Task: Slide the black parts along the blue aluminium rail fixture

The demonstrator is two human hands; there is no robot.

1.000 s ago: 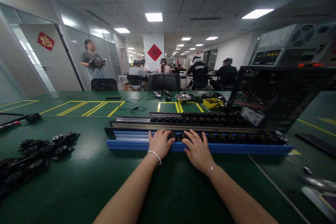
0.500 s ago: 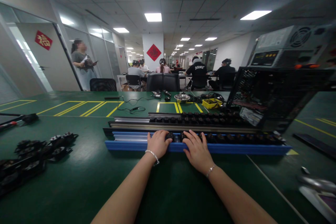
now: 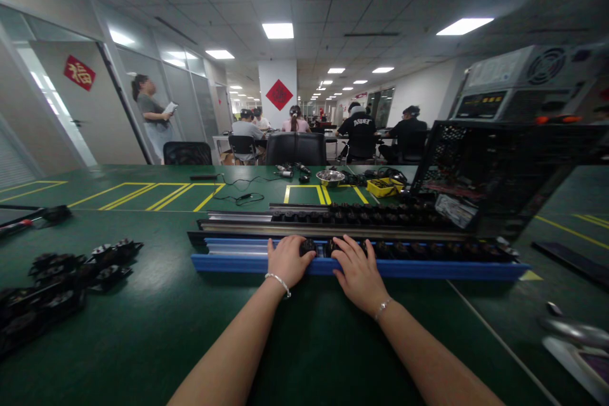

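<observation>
A long blue rail [image 3: 409,271] lies crosswise on the green table in front of me, with a row of black round parts [image 3: 419,249] set in its channel on the right. My left hand [image 3: 287,260] grips a small black part [image 3: 308,246] between thumb and fingers, in the channel. Right of a short gap, my right hand [image 3: 359,273] lies over the rail. Its thumb is on the front wall and its fingers reach over the top, the index fingertip at another black part [image 3: 333,245]. The fingers partly hide both parts.
Behind the rail lie more rails [image 3: 238,226] with black parts. An open computer case [image 3: 499,171] stands right. Loose black parts [image 3: 90,266] lie left; a metal bowl [image 3: 330,177] and yellow tray [image 3: 383,187] sit farther back. A person [image 3: 155,114] stands beyond the table.
My left thumb and the black part have shifted slightly right. My right hand keeps its place. The standing person has turned somewhat and now shows white paper.
</observation>
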